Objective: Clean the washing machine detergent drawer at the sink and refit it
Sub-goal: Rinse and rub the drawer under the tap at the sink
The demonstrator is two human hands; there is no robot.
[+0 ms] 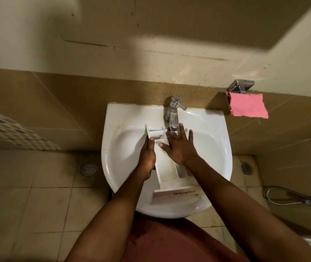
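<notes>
Two bare forearms over the near rim of the sink (113, 178), above a reddish garment (169, 242). Right of the sink, on the tiled floor, a grey hose (292, 198). At the sink's near rim, the front panel of the white detergent drawer (167, 173), dark lettering on it; body of the drawer stretching across the basin toward the tap. Grips the drawer's left wall with the left grip (148, 157), fingers curled round the edge. Lays the right grip (179, 146) flat over the drawer's far compartments, fingers straight and spread, tips just under the spout. Left and right of the sink, one round floor drain (88, 168) each. At the sink's far edge, the chrome tap (173, 112), lever angled right; cannot tell whether water runs. Beyond the sink's far right corner, a pink cloth (247, 105) hanging from a chrome holder (240, 85) on the wall.
</notes>
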